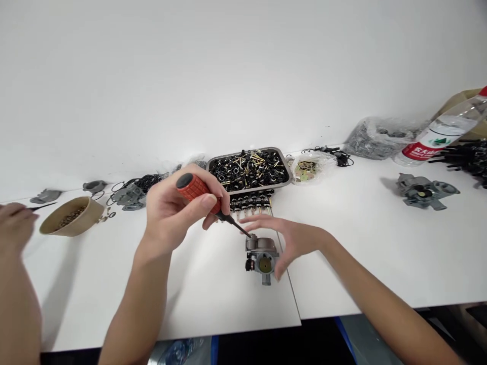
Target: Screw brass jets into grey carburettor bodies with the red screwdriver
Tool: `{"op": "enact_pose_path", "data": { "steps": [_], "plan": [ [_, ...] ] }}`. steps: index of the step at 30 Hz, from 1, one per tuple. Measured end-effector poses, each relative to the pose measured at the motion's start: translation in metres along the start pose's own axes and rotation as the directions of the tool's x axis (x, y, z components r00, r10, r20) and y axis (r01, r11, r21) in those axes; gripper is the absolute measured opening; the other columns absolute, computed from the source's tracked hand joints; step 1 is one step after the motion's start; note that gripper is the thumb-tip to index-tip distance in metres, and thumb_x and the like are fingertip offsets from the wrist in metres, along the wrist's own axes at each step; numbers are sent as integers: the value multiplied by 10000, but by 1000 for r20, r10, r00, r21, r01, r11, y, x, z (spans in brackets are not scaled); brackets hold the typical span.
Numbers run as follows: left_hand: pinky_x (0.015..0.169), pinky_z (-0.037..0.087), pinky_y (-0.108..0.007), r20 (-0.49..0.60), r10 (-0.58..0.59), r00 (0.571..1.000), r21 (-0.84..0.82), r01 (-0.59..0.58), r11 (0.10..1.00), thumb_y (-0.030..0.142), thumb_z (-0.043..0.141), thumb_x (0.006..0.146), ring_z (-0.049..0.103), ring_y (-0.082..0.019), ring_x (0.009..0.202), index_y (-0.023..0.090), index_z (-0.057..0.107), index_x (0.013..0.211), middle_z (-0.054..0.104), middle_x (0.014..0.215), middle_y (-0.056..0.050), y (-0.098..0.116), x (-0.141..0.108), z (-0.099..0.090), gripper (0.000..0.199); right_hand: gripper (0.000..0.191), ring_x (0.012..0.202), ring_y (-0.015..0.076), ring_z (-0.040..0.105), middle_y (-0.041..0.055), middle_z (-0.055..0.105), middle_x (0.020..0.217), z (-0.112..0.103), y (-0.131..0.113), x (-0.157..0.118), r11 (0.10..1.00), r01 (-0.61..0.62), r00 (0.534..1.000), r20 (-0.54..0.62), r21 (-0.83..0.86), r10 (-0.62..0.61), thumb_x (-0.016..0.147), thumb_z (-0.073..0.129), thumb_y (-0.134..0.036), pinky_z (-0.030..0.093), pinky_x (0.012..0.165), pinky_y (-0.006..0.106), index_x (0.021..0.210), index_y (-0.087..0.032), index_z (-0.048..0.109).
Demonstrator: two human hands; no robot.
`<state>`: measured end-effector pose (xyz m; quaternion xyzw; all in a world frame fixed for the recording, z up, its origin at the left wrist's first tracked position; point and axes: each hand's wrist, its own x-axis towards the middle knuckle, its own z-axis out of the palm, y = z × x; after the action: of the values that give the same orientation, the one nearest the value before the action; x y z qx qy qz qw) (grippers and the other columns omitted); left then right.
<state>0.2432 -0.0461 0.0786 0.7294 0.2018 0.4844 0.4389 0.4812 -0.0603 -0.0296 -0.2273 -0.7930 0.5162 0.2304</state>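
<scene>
My left hand (178, 203) is closed round the red handle of a screwdriver (198, 190) with a black end. Its shaft slants down to the right, and the tip meets the top left of a grey metal carburetor (265, 256). The carburetor sits on the white table, its round bore facing me and a black fitting on its left side. Curved round its right and far side is my right hand (289, 241), fingers spread and thumb apart. The thumb lies close to the carburetor's right edge; whether it touches cannot be told.
Behind stands a metal tray (287, 182) of small black and brass parts, with a row of fittings (251, 202) before it. Rightward are a bag of plates (306, 170), another carburetor (426, 191) and a water bottle (437, 137). Leftward are a screw bowl (72, 223) and another person's hand (15, 225).
</scene>
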Motion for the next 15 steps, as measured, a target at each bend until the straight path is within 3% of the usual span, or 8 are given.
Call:
{"op": "enact_pose_path", "data": {
  "steps": [2,5,10,15],
  "plan": [
    [382,427,-213,28,-1,1000,-32,2,999,269,633,867,631,-165,581,154,657,880,634,699,-75,3,-2,2,118,924,1467,288,223,40,284,1582,3,-1,-2,998,7,993,120,-59,0,555,910,-353,244,1177,429,1387,-348,508],
    [391,429,-203,146,-64,987,-64,74,995,268,618,876,612,-146,573,147,632,891,646,719,-80,4,-6,12,122,841,1455,311,222,50,276,1569,16,2,0,988,-9,985,170,-151,35,575,900,-323,279,1157,431,1341,-342,555],
    [530,496,-204,278,-152,948,-18,164,986,196,640,852,619,-129,686,152,619,896,618,788,-61,1,-11,29,66,520,1195,278,514,80,523,1309,31,3,3,969,10,996,84,-245,11,668,834,-286,406,1037,396,1161,-275,671],
    [533,492,-208,326,-171,930,-21,188,982,191,623,860,626,-130,684,164,598,919,602,791,-44,-2,-13,32,69,470,992,232,574,61,599,1116,34,0,3,958,4,1000,17,-287,1,675,806,-235,464,906,344,1124,-245,664]
  ]
}}
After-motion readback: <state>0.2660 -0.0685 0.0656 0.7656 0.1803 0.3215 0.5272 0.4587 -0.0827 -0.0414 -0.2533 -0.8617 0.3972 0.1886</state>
